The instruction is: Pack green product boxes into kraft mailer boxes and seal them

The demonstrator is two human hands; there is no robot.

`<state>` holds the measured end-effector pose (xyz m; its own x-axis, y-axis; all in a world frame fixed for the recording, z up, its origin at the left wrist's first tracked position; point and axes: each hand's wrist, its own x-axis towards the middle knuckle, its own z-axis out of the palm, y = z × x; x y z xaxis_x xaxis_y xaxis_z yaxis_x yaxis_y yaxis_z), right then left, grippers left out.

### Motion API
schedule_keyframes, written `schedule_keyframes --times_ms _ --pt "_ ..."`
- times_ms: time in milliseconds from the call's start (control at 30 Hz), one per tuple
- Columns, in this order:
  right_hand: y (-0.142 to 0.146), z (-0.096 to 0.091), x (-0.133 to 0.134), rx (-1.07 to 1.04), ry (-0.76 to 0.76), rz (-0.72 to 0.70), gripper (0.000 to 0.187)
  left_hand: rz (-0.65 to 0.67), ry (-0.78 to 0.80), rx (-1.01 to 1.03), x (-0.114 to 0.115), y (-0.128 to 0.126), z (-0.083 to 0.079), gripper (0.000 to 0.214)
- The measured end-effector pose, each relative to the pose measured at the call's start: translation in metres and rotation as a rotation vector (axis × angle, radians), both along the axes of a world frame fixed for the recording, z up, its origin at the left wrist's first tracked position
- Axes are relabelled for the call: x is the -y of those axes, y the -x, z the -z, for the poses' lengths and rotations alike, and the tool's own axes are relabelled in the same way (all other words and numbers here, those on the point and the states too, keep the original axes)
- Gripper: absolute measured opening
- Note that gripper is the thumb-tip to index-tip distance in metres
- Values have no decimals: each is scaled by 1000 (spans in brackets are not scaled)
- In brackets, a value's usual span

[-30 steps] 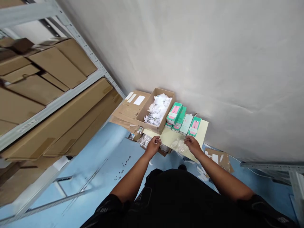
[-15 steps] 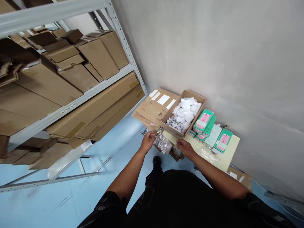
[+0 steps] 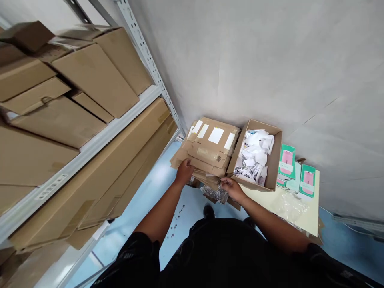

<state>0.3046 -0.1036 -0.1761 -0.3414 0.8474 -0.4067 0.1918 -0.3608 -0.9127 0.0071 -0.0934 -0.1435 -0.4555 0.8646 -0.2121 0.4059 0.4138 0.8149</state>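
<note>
My left hand (image 3: 184, 173) is closed on the near left edge of a stack of flattened cardboard boxes (image 3: 195, 151) with white labels on top. At the stack's near right corner, my right hand (image 3: 233, 189) has its fingers curled in; whether they grip the cardboard is hidden. Several loose layers fan out between the two hands. Just beyond my right hand stands an open cardboard box (image 3: 277, 160) filled with torn white paper (image 3: 255, 150). Crumpled clear bubble wrap (image 3: 217, 195) shows below the stack, between my hands.
Green and pink product boxes (image 3: 287, 162) stand on a pale table (image 3: 312, 216) to the right, with clear plastic film (image 3: 292, 206) before them. Metal shelving (image 3: 99, 140) loaded with cardboard boxes fills the left. A grey wall (image 3: 255, 60) closes off the back; the floor (image 3: 171, 216) is blue.
My view has swung left and nearer. My left hand has moved from above the bubble wrap onto the cardboard's near edge. My right hand has come to the stack's corner. More of the stack shows.
</note>
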Motion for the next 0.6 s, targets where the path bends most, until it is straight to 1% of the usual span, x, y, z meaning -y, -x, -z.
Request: schedule_keyframes --times_ms 67,133,200,267,333,467,533,600 --pt "9 4 -1 8 8 32 40 50 15 -68 -29 11 -3 47" --pt "14 6 -1 2 12 53 40 100 71 -102 -57 17 -4 52" --pt "15 6 -1 -6 11 60 38 113 161 -137 -80 19 -2 57" --pt "15 4 -1 -4 14 63 36 96 230 -158 -97 18 2 63" --pt "13 0 -1 1 25 67 33 90 257 -139 -107 16 6 61" --pt "9 -6 -2 1 19 72 29 104 283 -70 -115 14 12 37" --pt "7 -7 -3 -1 20 70 31 77 275 -53 -116 13 13 34" --pt "5 -9 -2 -2 29 70 34 36 251 -25 -118 12 14 36"
